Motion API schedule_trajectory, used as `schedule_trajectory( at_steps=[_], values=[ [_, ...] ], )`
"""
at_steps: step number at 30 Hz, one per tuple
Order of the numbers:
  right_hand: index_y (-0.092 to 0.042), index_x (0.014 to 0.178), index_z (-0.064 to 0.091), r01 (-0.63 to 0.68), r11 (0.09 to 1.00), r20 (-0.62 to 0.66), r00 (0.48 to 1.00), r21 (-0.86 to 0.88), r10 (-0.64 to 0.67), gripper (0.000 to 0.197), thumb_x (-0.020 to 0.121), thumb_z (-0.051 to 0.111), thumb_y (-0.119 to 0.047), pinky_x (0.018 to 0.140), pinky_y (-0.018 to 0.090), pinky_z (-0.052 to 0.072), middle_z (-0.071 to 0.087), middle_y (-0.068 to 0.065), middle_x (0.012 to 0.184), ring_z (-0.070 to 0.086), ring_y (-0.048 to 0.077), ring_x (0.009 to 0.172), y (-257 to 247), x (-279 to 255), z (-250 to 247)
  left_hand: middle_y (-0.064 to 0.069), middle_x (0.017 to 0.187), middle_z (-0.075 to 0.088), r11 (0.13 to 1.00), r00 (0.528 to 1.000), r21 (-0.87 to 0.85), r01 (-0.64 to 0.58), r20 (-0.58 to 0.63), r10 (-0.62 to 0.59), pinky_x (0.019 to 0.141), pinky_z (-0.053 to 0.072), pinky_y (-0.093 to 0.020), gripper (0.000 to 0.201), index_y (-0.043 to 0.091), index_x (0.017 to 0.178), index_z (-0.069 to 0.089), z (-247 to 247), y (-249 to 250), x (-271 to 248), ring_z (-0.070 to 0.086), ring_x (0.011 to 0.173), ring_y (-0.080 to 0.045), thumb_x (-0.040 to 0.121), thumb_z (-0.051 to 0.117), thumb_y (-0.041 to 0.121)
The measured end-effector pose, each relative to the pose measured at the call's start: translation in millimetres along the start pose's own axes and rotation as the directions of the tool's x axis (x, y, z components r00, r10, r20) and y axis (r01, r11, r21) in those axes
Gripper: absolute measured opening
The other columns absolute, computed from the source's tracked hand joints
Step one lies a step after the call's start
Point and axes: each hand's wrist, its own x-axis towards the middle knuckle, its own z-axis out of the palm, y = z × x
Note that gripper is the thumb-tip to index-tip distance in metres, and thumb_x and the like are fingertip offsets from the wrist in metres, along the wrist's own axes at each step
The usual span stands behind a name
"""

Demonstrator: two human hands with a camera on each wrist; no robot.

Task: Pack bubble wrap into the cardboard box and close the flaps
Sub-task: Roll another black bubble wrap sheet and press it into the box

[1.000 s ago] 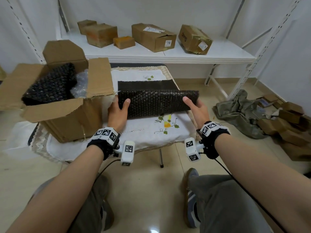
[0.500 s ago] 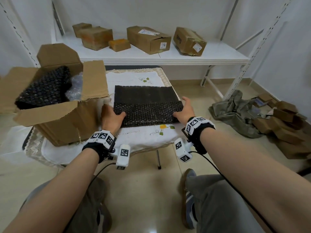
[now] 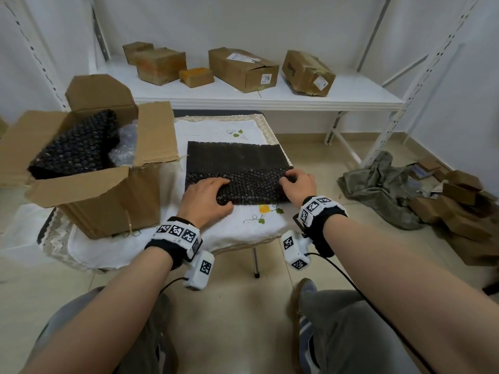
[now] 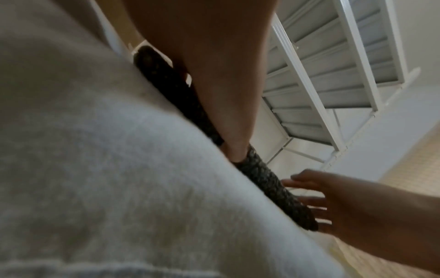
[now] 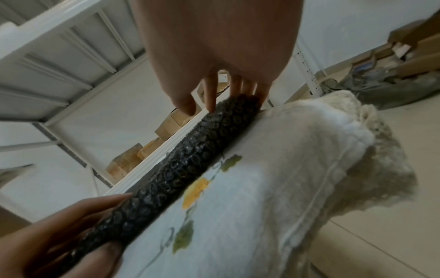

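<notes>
A black bubble wrap sheet lies on the table's white embroidered cloth, its near edge folded over into a thick roll. My left hand lies on the roll's left end, fingers over it and thumb under it. My right hand touches the right end with its fingertips on top, thumb free. The cardboard box stands at the left with its flaps open. It holds another black bubble wrap piece and some clear bubble wrap.
A white shelf behind the table carries several closed cardboard boxes. On the floor at the right lie a grey-green cloth and flattened cardboard. My knees are below the table's near edge.
The lifted near edge of the sheet has come down folded onto the sheet. Both hands moved from its ends onto the top of the fold.
</notes>
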Motion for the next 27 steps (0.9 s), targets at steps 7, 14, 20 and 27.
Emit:
schedule_trajectory(
  at_steps=[7, 14, 20, 27],
  values=[
    [-0.014, 0.112, 0.059, 0.041, 0.868, -0.282, 0.952, 0.496, 0.116, 0.029, 0.092, 0.052, -0.034, 0.1, 0.037, 0.042, 0.053, 0.011, 0.125, 0.054, 0.022, 0.108, -7.0, 4.6, -7.9, -0.001, 0.106, 0.071, 0.998, 0.981, 0.053, 0.025, -0.193, -0.014, 0.07, 0.049, -0.036, 0.029, 0.026, 0.122, 0.056, -6.2, 12.5, 5.0, 0.066, 0.089, -0.025, 0.095, 0.046, 0.029],
    [-0.018, 0.129, 0.047, -0.128, 0.71, 0.1, 0.992, 0.693, 0.082, 0.046, 0.094, 0.051, -0.048, 0.098, 0.04, 0.049, 0.053, 0.009, 0.13, 0.057, 0.026, 0.111, -16.4, 4.2, -6.3, -0.003, 0.094, 0.069, 0.834, 0.968, -0.545, 0.091, -0.15, -0.203, 0.072, 0.049, -0.032, 0.018, 0.02, 0.11, 0.061, -29.6, 22.1, 21.8, 0.064, 0.088, -0.023, 0.099, 0.047, 0.026],
    [-0.026, 0.133, 0.052, -0.138, 0.633, 0.318, 0.931, 0.762, -0.18, 0.053, 0.088, 0.061, -0.053, 0.094, 0.033, 0.053, 0.069, -0.006, 0.122, 0.067, 0.016, 0.11, -33.3, -6.4, -2.0, -0.003, 0.117, 0.068, 0.263, 0.963, -0.937, 0.232, 0.183, -0.197, 0.101, 0.046, -0.037, 0.024, 0.022, 0.113, 0.064, -38.7, 32.6, 29.4, 0.062, 0.112, -0.022, 0.098, 0.048, 0.011],
    [-0.008, 0.133, 0.055, -0.284, 0.586, 0.497, 0.833, 0.759, -0.241, 0.057, 0.086, 0.071, -0.036, 0.101, 0.036, 0.049, 0.068, 0.007, 0.125, 0.066, 0.021, 0.115, -45.9, -12.4, -4.0, -0.001, 0.123, 0.068, 0.165, 0.953, -0.943, 0.289, 0.267, -0.145, 0.098, 0.051, -0.033, 0.035, 0.019, 0.129, 0.059, -34.9, 40.5, 22.9, 0.066, 0.111, -0.016, 0.1, 0.05, 0.037]
  ],
)
